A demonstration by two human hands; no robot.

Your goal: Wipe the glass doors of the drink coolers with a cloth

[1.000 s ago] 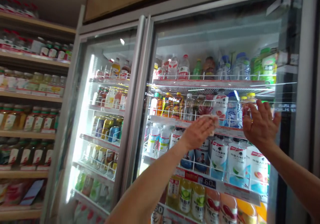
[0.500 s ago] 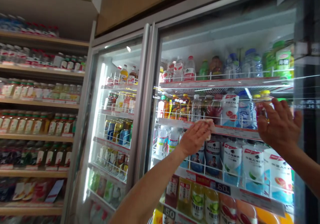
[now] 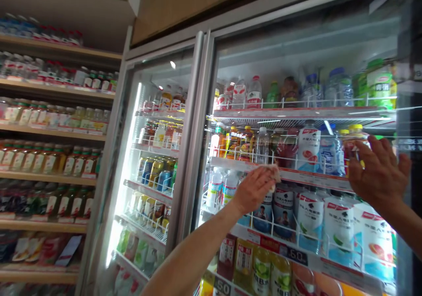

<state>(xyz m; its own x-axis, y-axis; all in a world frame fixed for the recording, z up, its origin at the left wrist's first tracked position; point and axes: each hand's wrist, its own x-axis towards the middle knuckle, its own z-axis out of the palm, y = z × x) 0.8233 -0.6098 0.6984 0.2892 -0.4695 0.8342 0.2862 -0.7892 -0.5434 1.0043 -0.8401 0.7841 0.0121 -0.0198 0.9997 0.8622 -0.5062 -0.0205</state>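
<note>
My left hand (image 3: 252, 191) reaches up from the bottom of the view to the glass door (image 3: 306, 45) of a drinks fridge. Its fingers press a crumpled pale pinkish cloth (image 3: 273, 173) flat on the pane, in front of the middle shelves. To the right, my right hand (image 3: 379, 173) is raised at the glass with fingers spread and nothing in it; whether its palm touches the pane I cannot tell. Behind the glass stand a white pouch-like bottle (image 3: 308, 148) and several other drinks.
A second glass door stands left of the upright metal handle (image 3: 194, 111). Further left, open wooden shelves (image 3: 49, 133) carry rows of bottles. A flat, phone-like panel (image 3: 68, 250) leans on a lower shelf. Price strips (image 3: 296, 256) run along the fridge shelves.
My left hand and the cloth have slid a little left and down across the glass. The right hand stays spread near the same spot on the door. The view has shifted slightly.
</note>
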